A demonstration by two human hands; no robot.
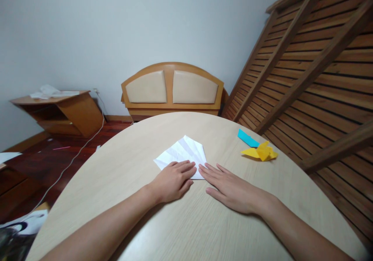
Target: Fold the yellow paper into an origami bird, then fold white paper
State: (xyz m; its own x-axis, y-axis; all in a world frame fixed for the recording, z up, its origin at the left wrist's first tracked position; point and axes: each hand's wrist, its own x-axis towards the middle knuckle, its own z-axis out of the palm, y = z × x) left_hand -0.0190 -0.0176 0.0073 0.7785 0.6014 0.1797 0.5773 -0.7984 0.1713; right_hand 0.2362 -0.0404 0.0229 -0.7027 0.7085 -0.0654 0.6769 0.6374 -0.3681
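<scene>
A creased sheet of white paper (pixel 185 148), partly folded, lies on the round wooden table. Flat on its near left part rests my left hand (pixel 176 179), fingers stretched out and pressing the paper down. My right hand (pixel 229 187) lies palm down on the tabletop, its fingertips touching the paper's near right edge and its thumb apart. Both hands cover part of the paper's near side. To the right of the paper sit a yellow folded-paper figure (pixel 262 152) and a blue folded-paper piece (pixel 247 138), close together.
The round table (pixel 131 160) has a pale wood top. Beyond it stands a headboard (pixel 171 105) with two cream panels. Wooden slats (pixel 305 86) lean on the right. At left are a low cabinet (pixel 78 113) and a white cable (pixel 78 156) along the floor.
</scene>
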